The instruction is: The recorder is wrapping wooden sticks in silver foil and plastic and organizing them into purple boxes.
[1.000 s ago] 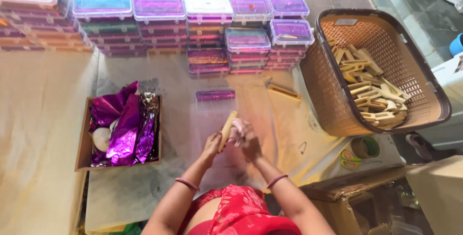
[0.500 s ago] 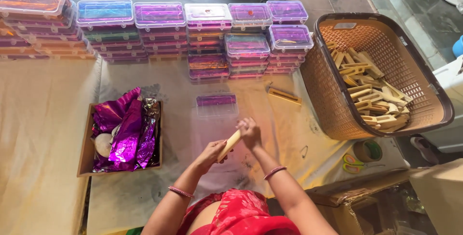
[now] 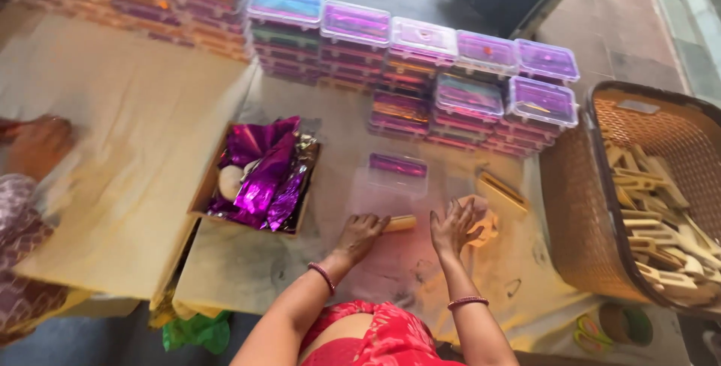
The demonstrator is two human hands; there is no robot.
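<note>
**On the paper-covered table: both hands down by the open box**

Down at the near edge of the table (image 3: 135, 186), my left hand (image 3: 360, 232) has its fingers curled onto a pale wooden piece (image 3: 400, 223), pressing it flat against the paper. My right hand (image 3: 453, 227) is just beside it, palm open and fingers spread, holding nothing. An open clear box (image 3: 390, 182) with a purple lining sits just past both hands. Left of it there's a cardboard box (image 3: 259, 174) stuffed with shiny purple foil. Stacks of lidded plastic boxes (image 3: 420, 73) line the far side. A brown woven basket (image 3: 571, 208) of wooden pieces stands to the right. Another person's hand (image 3: 37, 144) rests at the far left.
</note>
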